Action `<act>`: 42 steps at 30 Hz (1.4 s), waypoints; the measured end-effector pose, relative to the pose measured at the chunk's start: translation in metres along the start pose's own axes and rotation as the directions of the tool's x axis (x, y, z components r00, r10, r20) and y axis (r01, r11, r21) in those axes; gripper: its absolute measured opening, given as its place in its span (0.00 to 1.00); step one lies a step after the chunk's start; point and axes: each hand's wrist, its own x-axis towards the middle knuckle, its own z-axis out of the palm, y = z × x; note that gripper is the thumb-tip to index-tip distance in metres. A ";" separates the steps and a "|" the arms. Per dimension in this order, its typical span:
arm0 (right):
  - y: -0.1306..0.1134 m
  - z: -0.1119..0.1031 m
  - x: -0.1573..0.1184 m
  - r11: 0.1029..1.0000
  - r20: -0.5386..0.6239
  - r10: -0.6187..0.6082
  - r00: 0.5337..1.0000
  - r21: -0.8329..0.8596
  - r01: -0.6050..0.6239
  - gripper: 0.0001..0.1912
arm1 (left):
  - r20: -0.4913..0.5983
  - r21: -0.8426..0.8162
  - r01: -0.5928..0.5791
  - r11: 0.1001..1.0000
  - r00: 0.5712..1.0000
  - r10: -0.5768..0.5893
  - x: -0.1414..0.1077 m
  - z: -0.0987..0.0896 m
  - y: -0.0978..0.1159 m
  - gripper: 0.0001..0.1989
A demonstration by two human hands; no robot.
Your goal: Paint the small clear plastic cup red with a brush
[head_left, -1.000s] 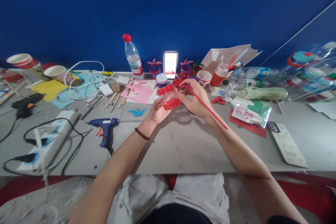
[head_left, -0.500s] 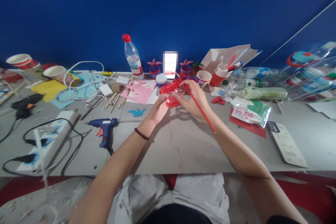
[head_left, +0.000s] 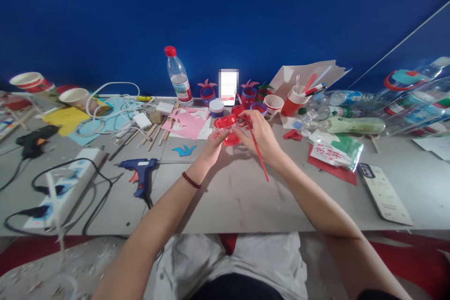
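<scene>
In the middle of the head view, my left hand (head_left: 212, 147) is closed around a clear plastic container (head_left: 230, 131) coloured red, which looks like a cut bottle piece. My right hand (head_left: 259, 131) pinches a thin red paintbrush (head_left: 258, 154), its handle slanting down toward me. The right fingers are also close to the container's right side; whether they touch it I cannot tell. Just behind stands a small jar with a white lid (head_left: 216, 106). A small red pot (head_left: 237, 110) sits past the right fingertips, partly hidden by them.
A blue glue gun (head_left: 140, 171) and a power strip (head_left: 66, 192) with cords lie left. Blue cut paper (head_left: 183, 150) is near my left wrist. A water bottle (head_left: 178, 77), a lit phone (head_left: 228, 86) and paper cups (head_left: 273, 104) stand behind. Plastic bottles (head_left: 355, 124) lie right.
The paintbrush has swung steeper, its lower end moving left away from my right forearm. The red container has tilted and shifted slightly, with both hands still near it.
</scene>
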 end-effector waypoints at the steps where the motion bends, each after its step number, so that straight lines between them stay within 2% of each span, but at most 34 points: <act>1: -0.001 -0.001 0.001 1.000 -0.026 0.001 1.000 0.004 0.000 0.11 | -0.017 -0.001 0.003 1.000 1.000 -0.003 0.000 0.001 0.000 0.22; 4: -0.003 -0.008 0.006 0.998 -0.105 -0.008 0.994 0.054 0.014 0.07 | -0.099 0.029 0.012 1.000 0.995 -0.009 0.000 0.002 0.001 0.23; 7: -0.002 -0.016 0.010 0.979 -0.134 0.010 0.991 0.204 0.018 0.12 | -0.179 0.074 0.037 0.997 0.984 -0.024 -0.001 0.002 0.002 0.23; 9: -0.001 -0.021 0.011 0.949 -0.146 0.063 0.987 0.315 -0.014 0.14 | -0.223 0.088 0.065 0.994 0.974 -0.044 -0.003 0.002 0.002 0.23; 13: -0.001 -0.026 0.012 0.894 -0.109 0.164 0.980 0.438 -0.101 0.17 | -0.283 0.130 0.126 0.983 0.955 -0.085 -0.004 0.002 0.001 0.20; 16: -0.001 -0.028 0.012 0.872 -0.046 0.173 0.984 0.472 -0.132 0.17 | -0.286 0.170 0.134 0.976 0.955 -0.081 -0.004 0.000 0.000 0.19; 24: 0.001 -0.021 0.008 0.896 0.017 0.098 0.995 0.433 -0.096 0.13 | -0.219 0.203 0.121 0.972 0.973 -0.075 -0.007 0.000 0.001 0.22; 28: 0.005 -0.019 0.008 0.920 0.021 0.078 0.997 0.384 -0.081 0.13 | -0.250 0.208 0.135 0.969 0.965 -0.081 -0.007 0.001 0.002 0.23; 32: 0.006 -0.021 0.010 0.949 0.025 0.072 0.997 0.305 -0.076 0.14 | -0.234 0.197 0.138 0.971 0.968 -0.090 -0.007 0.002 0.003 0.23; 38: 0.004 -0.027 0.013 0.961 -0.004 0.053 0.999 0.272 -0.050 0.15 | -0.280 0.095 0.169 0.981 0.950 -0.136 -0.007 0.006 0.007 0.22; 42: 0.005 -0.033 0.015 0.973 -0.045 0.055 0.998 0.227 -0.043 0.14 | -0.289 0.020 0.144 0.989 0.948 -0.132 -0.006 0.010 0.009 0.21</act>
